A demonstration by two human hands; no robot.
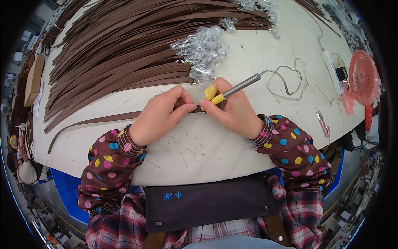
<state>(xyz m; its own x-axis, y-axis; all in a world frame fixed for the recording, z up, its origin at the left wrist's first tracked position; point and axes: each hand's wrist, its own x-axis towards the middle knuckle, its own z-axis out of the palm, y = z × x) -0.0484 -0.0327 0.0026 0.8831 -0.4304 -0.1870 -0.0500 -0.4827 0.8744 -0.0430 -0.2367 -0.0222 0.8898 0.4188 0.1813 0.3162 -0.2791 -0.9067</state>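
A single brown belt strap (97,120) lies across the pale table, its free end curving toward me at the left. My left hand (157,113) pinches this strap close to its right end between thumb and fingertips. In my right hand (238,112) is a corded, pen-shaped tool (244,84), like a soldering iron, with a grey metal handle and yellow wrapping near the grip. Its tip points down-left toward the strap's end, where my fingers hide the contact. A yellow wrap (210,91) covers a fingertip of that hand.
Beyond my hands lies a big pile of brown straps (116,58), their right ends in clear plastic (203,52). The tool's cord (286,93) loops rightward to a white power strip (331,70) beside a pink fan (362,78). Small snips (322,123) rest near the right edge. A cardboard box (34,81) stands far left.
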